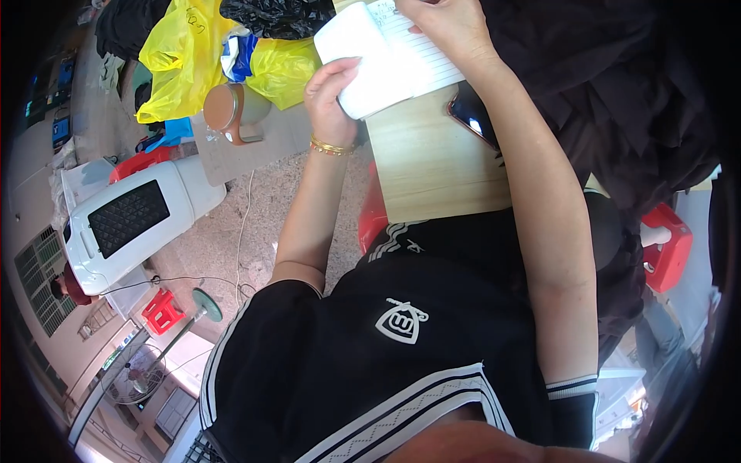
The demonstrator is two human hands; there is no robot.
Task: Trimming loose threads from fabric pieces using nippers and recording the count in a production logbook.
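An open notebook point(373, 62) with lined pages lies at the top of the view, over the far end of a light wooden tabletop. Some handwriting shows near its upper edge. My left hand point(332, 96) grips the notebook's left edge, thumb on the page. My right hand point(454, 29) rests on the lined page with its fingers pinched together. Its fingertips run to the picture's top edge, so what they hold, if anything, cannot be made out. Beside my right forearm lies a dark phone point(472, 117), partly covered by the arm.
Dark cloth point(610, 85) is heaped on the right. Yellow plastic bags point(181, 58) and a black bag point(278, 17) lie at the far left, near a brown-lidded cup point(222, 108). Red stools point(162, 311), a standing fan point(135, 374) and a white body with a black quilted panel point(127, 218) stand farther left.
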